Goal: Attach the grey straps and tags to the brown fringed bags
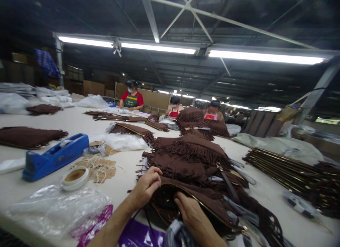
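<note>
A brown fringed bag point(196, 192) with a gold zipper lies unzipped in front of me, its mouth gaping. My left hand point(147, 186) grips the bag's left edge, fingers curled over the rim. Into the opening reaches my right hand point(190, 211); its fingertips are hidden inside, so I cannot tell what they touch. A bundle of grey wrapped straps point(177, 234) sits just below that hand. Behind the open bag, more brown fringed bags point(180, 165) are piled on the table. Purple plastic point(142, 234) lies beneath, near the table's front edge.
At left stand a blue tape dispenser point(57, 156), a white tape roll point(75, 178), tan string tags point(102, 169) and clear plastic bags point(61, 208). Brown straps with gold edges point(287, 176) are stacked at right. Across the table a person in a green apron point(132, 100) works, with others farther right.
</note>
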Demonstrator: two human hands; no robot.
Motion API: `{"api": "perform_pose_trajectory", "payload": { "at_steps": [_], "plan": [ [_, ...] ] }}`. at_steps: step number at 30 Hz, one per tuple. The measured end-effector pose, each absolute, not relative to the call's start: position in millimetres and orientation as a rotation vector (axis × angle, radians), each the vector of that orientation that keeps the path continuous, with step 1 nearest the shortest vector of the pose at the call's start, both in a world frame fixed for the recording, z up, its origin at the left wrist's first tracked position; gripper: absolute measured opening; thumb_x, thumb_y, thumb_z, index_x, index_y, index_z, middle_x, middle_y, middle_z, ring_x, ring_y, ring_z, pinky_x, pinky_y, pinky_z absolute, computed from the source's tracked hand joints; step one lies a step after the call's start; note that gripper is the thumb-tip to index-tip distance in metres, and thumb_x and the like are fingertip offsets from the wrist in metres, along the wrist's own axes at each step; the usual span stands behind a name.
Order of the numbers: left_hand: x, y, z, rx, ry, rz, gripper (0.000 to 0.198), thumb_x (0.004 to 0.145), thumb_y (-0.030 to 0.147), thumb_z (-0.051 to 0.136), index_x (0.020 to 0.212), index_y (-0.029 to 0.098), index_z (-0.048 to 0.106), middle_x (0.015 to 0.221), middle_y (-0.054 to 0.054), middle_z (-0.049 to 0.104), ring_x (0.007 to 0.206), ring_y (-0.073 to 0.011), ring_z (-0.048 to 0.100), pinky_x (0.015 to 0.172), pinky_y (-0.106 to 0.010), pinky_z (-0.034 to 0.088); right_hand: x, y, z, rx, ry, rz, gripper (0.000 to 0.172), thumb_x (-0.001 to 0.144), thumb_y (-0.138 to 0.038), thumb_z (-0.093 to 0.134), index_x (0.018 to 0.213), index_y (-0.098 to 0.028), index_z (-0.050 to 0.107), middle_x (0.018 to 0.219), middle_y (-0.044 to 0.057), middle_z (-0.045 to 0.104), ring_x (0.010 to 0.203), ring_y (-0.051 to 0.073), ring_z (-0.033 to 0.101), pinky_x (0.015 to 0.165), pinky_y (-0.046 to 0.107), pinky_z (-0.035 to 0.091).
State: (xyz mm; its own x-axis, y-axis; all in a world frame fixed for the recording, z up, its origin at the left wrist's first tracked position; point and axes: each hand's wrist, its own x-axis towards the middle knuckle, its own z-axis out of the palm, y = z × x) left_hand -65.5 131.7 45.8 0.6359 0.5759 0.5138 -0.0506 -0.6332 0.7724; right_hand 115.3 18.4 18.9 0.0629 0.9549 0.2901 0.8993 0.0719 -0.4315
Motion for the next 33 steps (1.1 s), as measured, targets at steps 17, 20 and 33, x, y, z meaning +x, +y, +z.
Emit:
{"api": "perform_pose_trajectory", "payload": {
  "at_steps": [17,20,33],
  "plan": [
    [-59.8,104.8,39.4,1.595,0.428,0.575,0.049,0.079,0.066,0.06,0.076,0.017,0.05,0.084,-0.009,0.07,0.044,-0.0116,0.059,0.038,-0.019,0.041,91.6,50.9,71.5,-1.415,-1.251,0.381,0.011,0.083,-0.025,0.05,0.073,-0.021,0.053,0.063,-0.004,0.055,0.057,0.012,0.05,0.054,0.022,0.038],
    [-55.4,103.4,43.9,1.492,0.475,0.533,0.05,0.071,0.063,0.069,0.073,0.016,0.051,0.091,-0.009,0.07,0.063,-0.0163,0.067,0.05,-0.022,0.05,90.7,54.5,60.1,-1.271,-1.127,0.677,0.017,0.078,-0.036,0.058,0.074,-0.02,0.053,0.061,-0.004,0.057,0.046,0.008,0.042,0.044,0.02,0.031],
    [-42.9,107.7,31.7,1.298,0.563,0.564,0.05,0.061,0.057,0.076,0.072,0.016,0.052,0.065,-0.002,0.067,0.056,-0.0138,0.065,0.054,-0.022,0.048,109.2,34.2,46.7,-0.762,-0.711,1.357,0.049,0.059,-0.038,0.089,0.1,-0.017,0.073,0.102,0.012,0.074,0.098,0.025,0.068,0.09,0.035,0.051]
  ]
}}
